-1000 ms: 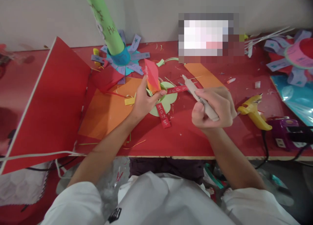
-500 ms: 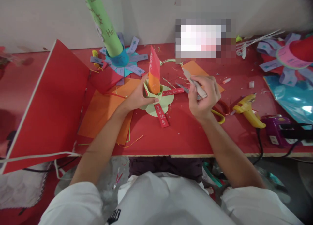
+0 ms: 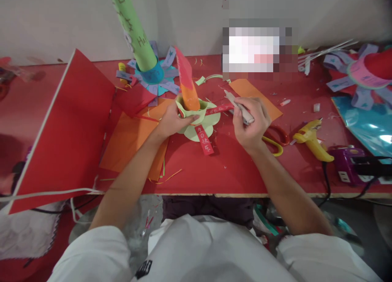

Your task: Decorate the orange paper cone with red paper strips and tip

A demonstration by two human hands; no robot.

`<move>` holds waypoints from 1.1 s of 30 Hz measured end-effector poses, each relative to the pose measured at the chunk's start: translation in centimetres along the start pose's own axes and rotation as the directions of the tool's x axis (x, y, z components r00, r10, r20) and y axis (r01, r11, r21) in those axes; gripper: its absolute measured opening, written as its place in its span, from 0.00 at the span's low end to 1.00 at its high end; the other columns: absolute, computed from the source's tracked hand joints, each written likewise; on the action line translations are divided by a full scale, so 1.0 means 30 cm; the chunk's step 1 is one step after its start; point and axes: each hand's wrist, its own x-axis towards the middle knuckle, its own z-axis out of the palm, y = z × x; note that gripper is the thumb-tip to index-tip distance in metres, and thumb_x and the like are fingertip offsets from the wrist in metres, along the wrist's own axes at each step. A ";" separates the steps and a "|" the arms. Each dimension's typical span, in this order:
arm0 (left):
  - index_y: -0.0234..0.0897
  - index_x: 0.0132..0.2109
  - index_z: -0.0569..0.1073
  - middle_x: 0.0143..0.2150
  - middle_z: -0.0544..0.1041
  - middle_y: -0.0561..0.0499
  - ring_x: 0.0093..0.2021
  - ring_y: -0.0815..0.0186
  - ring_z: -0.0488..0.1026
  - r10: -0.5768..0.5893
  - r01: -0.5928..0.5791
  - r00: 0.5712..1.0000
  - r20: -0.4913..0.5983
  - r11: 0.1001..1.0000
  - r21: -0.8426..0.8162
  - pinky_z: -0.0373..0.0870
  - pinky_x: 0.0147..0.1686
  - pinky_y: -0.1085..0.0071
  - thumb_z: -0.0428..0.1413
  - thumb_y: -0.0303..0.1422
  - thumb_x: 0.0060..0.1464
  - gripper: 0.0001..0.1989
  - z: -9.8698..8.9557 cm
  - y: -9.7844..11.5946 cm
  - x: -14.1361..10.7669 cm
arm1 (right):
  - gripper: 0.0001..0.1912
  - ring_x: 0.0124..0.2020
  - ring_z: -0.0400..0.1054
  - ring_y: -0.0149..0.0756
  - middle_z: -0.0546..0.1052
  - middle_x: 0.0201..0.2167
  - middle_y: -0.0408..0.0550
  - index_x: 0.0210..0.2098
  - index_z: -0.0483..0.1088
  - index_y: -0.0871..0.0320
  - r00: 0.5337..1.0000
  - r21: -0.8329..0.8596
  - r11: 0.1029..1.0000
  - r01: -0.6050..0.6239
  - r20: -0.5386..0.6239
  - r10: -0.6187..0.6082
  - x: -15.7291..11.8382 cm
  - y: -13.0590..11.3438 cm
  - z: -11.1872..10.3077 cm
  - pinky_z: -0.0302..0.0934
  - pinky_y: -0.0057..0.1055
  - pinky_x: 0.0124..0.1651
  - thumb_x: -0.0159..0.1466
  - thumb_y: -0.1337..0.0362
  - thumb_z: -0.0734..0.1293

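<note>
My left hand [image 3: 174,121] is closed on a pale green paper flower [image 3: 197,116] with a cup-like middle, its thumb along the near side. From the cup leans an orange paper piece [image 3: 190,98] topped by a pink-red paper flame shape [image 3: 184,69] with faint white writing. A red strip with white characters [image 3: 204,140] juts toward me; a second red strip [image 3: 219,108] points right. My right hand [image 3: 252,121] grips a white marker pen [image 3: 234,97], its tip just above the second strip, contact unclear. Scissors [image 3: 275,141] lie partly hidden behind this hand.
A yellow glue gun [image 3: 314,139] lies right, beside a purple power box [image 3: 347,163]. Orange sheets [image 3: 125,143] and an upright red board [image 3: 67,131] are at left. A tall green paper tube [image 3: 134,29] stands behind; another paper craft [image 3: 366,72] sits far right.
The orange piece and flame have tilted to the left with the paper cup. My right hand with the marker has moved slightly left, closer to the red strip.
</note>
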 end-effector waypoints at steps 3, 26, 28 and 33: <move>0.41 0.55 0.73 0.56 0.81 0.42 0.57 0.54 0.80 0.065 -0.060 0.976 -0.207 0.998 0.029 0.76 0.60 0.57 0.75 0.55 0.44 0.38 0.023 0.001 0.003 | 0.13 0.44 0.80 0.46 0.81 0.44 0.53 0.55 0.76 0.54 1.000 -0.044 0.999 0.000 -0.001 0.000 -0.002 0.001 0.001 0.79 0.47 0.49 0.76 0.58 0.64; 0.39 0.56 0.70 0.50 0.82 0.48 0.50 0.55 0.81 0.072 0.024 0.935 -0.348 0.964 0.263 0.76 0.55 0.55 0.69 0.62 0.51 0.39 0.080 -0.068 0.012 | 0.12 0.41 0.78 0.41 0.82 0.40 0.49 0.53 0.79 0.51 0.974 -0.105 0.994 -0.033 0.219 0.055 0.005 -0.019 0.016 0.73 0.39 0.47 0.77 0.62 0.63; 0.41 0.57 0.70 0.51 0.82 0.47 0.52 0.55 0.80 0.080 0.024 0.938 -0.336 0.956 0.293 0.76 0.56 0.54 0.69 0.60 0.53 0.36 0.082 -0.063 0.012 | 0.13 0.43 0.78 0.43 0.83 0.42 0.50 0.54 0.78 0.50 0.960 -0.099 0.994 -0.048 0.271 0.073 0.004 -0.019 0.019 0.73 0.41 0.50 0.77 0.62 0.63; 0.43 0.59 0.68 0.54 0.82 0.49 0.57 0.53 0.79 0.039 0.044 0.967 -0.251 0.947 0.319 0.75 0.60 0.52 0.71 0.57 0.54 0.36 0.072 -0.043 0.008 | 0.15 0.48 0.79 0.48 0.83 0.45 0.52 0.57 0.76 0.49 0.945 -0.066 0.996 -0.064 0.317 0.082 0.004 -0.021 0.020 0.73 0.46 0.55 0.77 0.63 0.61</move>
